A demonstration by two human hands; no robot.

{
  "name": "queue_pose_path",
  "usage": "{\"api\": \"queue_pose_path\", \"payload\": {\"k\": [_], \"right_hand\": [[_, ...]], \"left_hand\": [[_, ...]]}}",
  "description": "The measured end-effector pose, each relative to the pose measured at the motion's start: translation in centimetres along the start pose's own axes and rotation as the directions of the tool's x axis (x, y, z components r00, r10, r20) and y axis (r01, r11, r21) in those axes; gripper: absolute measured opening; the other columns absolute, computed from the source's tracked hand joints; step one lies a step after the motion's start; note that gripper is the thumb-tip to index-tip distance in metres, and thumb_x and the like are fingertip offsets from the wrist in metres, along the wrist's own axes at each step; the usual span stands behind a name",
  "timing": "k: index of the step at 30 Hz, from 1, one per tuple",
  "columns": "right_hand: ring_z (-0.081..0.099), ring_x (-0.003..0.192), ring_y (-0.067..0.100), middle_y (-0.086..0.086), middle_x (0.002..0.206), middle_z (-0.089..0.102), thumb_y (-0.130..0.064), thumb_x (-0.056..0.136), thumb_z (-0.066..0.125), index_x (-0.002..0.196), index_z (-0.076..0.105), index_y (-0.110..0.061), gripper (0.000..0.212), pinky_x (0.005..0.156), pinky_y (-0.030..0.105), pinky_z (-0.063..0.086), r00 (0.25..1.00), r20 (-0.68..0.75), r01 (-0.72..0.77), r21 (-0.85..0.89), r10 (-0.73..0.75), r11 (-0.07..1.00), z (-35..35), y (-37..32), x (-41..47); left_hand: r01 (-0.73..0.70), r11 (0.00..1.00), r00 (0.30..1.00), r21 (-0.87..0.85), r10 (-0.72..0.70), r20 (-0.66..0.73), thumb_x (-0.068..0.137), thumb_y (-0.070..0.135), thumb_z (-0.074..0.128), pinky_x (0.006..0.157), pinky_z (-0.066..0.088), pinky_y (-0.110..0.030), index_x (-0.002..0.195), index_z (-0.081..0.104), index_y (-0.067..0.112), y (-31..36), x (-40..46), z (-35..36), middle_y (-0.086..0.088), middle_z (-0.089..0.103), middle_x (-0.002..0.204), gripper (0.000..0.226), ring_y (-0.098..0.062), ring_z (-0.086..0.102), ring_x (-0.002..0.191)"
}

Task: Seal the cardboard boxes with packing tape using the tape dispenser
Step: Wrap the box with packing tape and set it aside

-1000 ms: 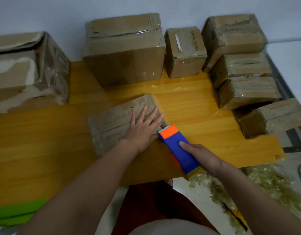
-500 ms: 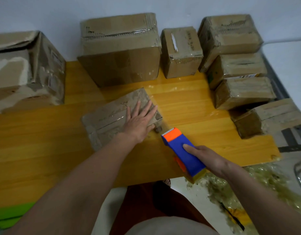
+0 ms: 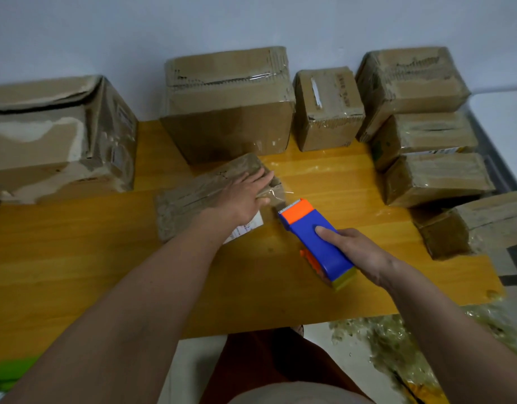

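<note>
Your left hand (image 3: 244, 196) lies flat on the small flat box (image 3: 199, 196) in the middle of the wooden table (image 3: 76, 258), palm down, fingers straight and close together, reaching over the box's far right corner; your thumb is tucked at the box's right edge, where a strip of clear tape (image 3: 277, 189) runs from the box to the dispenser; a white label (image 3: 245, 228) shows on the box's near side, just beside your wrist; your right hand (image 3: 359, 252) grips the blue and orange tape dispenser (image 3: 315, 237) from the right, fingers curled round its body with one fingertip resting on the blue top face; the dispenser sits just to the right of the box, its orange toothed end pointing far-left toward the box corner, close to it, though you cannot tell whether the blade touches the cardboard; along the far edge of the table stand a large worn box (image 3: 56, 138) at the left, a big taped box (image 3: 228, 103) in the middle, and a small upright box (image 3: 328, 107) to its right; a stack of taped boxes (image 3: 426, 126) fills the far right, and another box (image 3: 470, 223) lies nearer on that side; crumpled tape scraps (image 3: 397, 345) lie on the floor at the near right.
</note>
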State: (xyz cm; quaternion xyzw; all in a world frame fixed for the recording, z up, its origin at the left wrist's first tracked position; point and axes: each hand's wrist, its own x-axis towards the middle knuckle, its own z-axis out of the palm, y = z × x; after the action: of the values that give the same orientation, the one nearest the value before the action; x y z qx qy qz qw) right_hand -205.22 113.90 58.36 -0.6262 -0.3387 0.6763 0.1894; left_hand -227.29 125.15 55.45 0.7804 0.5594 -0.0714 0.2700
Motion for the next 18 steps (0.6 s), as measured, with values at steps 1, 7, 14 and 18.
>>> {"api": "queue_pose_path", "payload": {"k": [1, 7, 14, 18], "right_hand": [[0.066, 0.073, 0.026, 0.019, 0.099, 0.072, -0.041, 0.09, 0.058, 0.102, 0.069, 0.004, 0.048, 0.068, 0.034, 0.054, 1.0, 0.001, 0.005, -0.008, -0.005, 1.0, 0.1, -0.3, 0.1], [0.065, 0.057, 0.026, 0.021, 0.09, 0.072, -0.045, 0.084, 0.06, 0.094, 0.069, 0.003, 0.05, 0.053, 0.031, 0.055, 0.996, 0.031, 0.075, 0.071, -0.078, 0.995, -0.1, -2.7, 0.8], [0.068, 0.083, 0.035, 0.017, 0.098, 0.072, -0.05, 0.085, 0.06, 0.11, 0.064, -0.002, 0.054, 0.079, 0.043, 0.055, 0.999, -0.015, 0.029, -0.017, -0.03, 0.999, 0.9, -4.5, 2.4], [0.068, 0.085, 0.035, 0.015, 0.096, 0.073, -0.049, 0.086, 0.06, 0.105, 0.067, -0.004, 0.05, 0.081, 0.043, 0.054, 0.999, -0.047, 0.003, -0.036, -0.004, 0.999, 1.5, -4.8, 3.2]], "left_hand": [[0.001, 1.0, 1.0, -0.018, -0.001, -0.001, 0.1, 0.041, 0.04, 0.118, 0.009, -0.046, 0.151, 0.005, 0.041, 0.0, 0.0, -0.4, 0.014, 0.002, 0.161, 0.062, -0.02, 0.003, 0.148], [0.047, 0.979, 0.999, -0.196, -0.048, 0.001, 0.1, 0.036, 0.047, 0.113, 0.027, -0.048, 0.149, 0.021, 0.042, -0.9, 0.7, -3.4, 0.009, 0.02, 0.159, 0.056, -0.024, 0.021, 0.145], [0.066, 0.983, 0.998, -0.17, -0.069, -0.013, 0.102, 0.037, 0.04, 0.108, 0.03, -0.046, 0.15, 0.018, 0.043, -1.6, 1.5, -4.7, 0.007, 0.022, 0.159, 0.053, -0.025, 0.023, 0.144], [0.052, 0.992, 0.999, -0.113, -0.052, 0.004, 0.103, 0.039, 0.034, 0.114, 0.018, -0.047, 0.153, 0.01, 0.037, -2.2, 2.2, -4.5, 0.007, 0.01, 0.161, 0.055, -0.023, 0.01, 0.148]]}}
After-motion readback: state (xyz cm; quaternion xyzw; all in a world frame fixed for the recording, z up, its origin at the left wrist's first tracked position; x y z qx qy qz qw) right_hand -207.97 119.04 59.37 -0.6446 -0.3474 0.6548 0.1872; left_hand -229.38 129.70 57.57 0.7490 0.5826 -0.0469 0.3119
